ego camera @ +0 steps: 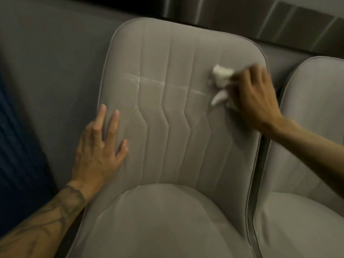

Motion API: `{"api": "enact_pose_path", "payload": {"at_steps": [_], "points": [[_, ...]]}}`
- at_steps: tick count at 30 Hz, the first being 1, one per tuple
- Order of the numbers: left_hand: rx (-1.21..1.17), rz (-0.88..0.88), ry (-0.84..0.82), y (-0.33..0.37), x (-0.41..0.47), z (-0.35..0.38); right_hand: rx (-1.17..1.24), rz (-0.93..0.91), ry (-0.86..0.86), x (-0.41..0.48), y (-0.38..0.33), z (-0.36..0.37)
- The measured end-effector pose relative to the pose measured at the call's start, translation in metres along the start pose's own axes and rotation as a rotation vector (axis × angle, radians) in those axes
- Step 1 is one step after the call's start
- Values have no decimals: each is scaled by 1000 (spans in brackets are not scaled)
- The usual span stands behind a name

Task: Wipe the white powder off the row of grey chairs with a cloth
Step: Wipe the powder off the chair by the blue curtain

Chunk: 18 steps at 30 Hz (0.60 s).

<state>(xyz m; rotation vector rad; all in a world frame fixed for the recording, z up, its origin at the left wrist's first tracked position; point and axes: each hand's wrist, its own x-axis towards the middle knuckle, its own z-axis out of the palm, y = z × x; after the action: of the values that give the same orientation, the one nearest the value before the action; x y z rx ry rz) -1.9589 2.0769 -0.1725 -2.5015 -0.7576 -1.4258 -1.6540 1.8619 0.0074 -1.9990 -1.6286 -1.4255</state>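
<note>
A grey padded chair (176, 138) fills the middle of the view, its backrest stitched in vertical seams. A thin streak of white powder (160, 83) runs across the backrest from the left seam toward the right. My right hand (255, 97) grips a crumpled white cloth (221, 75) and holds it against the backrest's upper right, at the right end of the streak; the hand is blurred. My left hand (100, 144) lies flat with straight fingers on the backrest's left edge.
A second grey chair (312, 127) stands right beside the first, on the right. A grey wall (55, 53) lies behind the chairs, with a dark tiled band (279, 21) above. Something dark blue (16, 146) sits at the left edge.
</note>
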Motion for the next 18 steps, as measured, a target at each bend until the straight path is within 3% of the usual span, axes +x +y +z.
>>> {"api": "enact_pose_path", "payload": {"at_steps": [3, 5, 10, 11, 15, 18], "points": [[13, 4, 1, 1, -1, -1, 57, 243, 133, 34, 5, -2], [13, 3, 3, 0, 0, -2, 61, 261, 127, 9, -9, 6], [9, 9, 5, -1, 0, -1, -7, -192, -173, -45, -25, 9], [6, 6, 2, -2, -1, -1, -11, -166, -135, -30, -19, 6], [1, 8, -3, -1, -1, -2, 13, 218, 115, 28, 0, -3], [10, 17, 14, -1, -1, -2, 17, 167, 74, -4, -16, 8]]}}
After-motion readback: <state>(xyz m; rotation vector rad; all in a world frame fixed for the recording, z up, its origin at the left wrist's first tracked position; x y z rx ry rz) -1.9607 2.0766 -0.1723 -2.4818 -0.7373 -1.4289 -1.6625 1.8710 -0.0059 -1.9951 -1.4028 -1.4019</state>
